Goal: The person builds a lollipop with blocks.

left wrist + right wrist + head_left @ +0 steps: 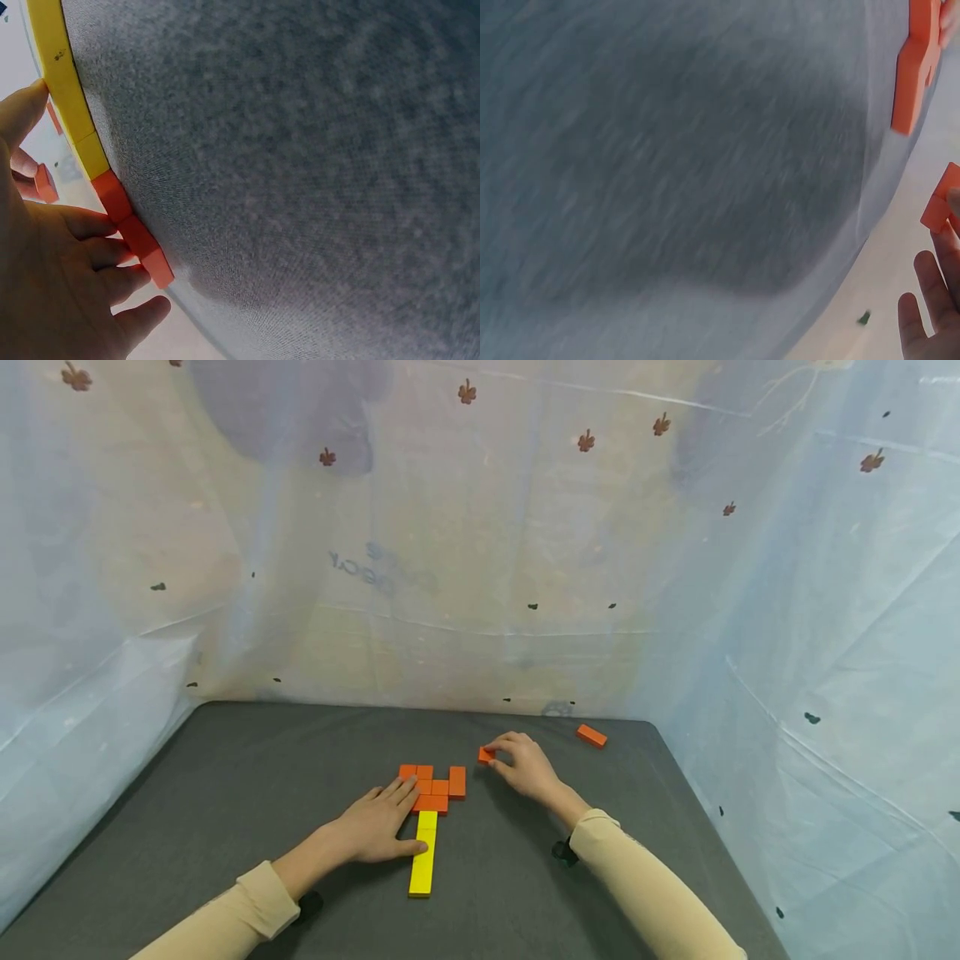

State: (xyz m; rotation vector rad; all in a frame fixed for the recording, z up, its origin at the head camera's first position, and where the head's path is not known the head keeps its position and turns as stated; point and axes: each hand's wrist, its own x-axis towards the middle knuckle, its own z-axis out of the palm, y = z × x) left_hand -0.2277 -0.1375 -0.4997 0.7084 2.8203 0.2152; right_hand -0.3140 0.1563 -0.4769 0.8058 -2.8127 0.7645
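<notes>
In the head view, flat orange blocks (pixel 431 803) lie joined in a patch, above a straight strip of yellow blocks (pixel 423 875). My left hand (pixel 371 828) lies spread over the left side of this layout. Its fingertips touch the orange blocks while the thumb rests against the yellow strip, also visible in the left wrist view. Farther right, my right hand (pixel 527 768) pinches a small orange block (pixel 486 756) between thumb and fingers, apart from the patch. The right wrist view shows that held block (pixel 939 204) at the right edge. Some orange blocks hide under the left fingers.
A single orange block (pixel 592 736) lies near the far right corner of the dark grey table (pixel 262 777). Pale printed plastic sheeting (pixel 450 543) hangs behind the table and along both sides.
</notes>
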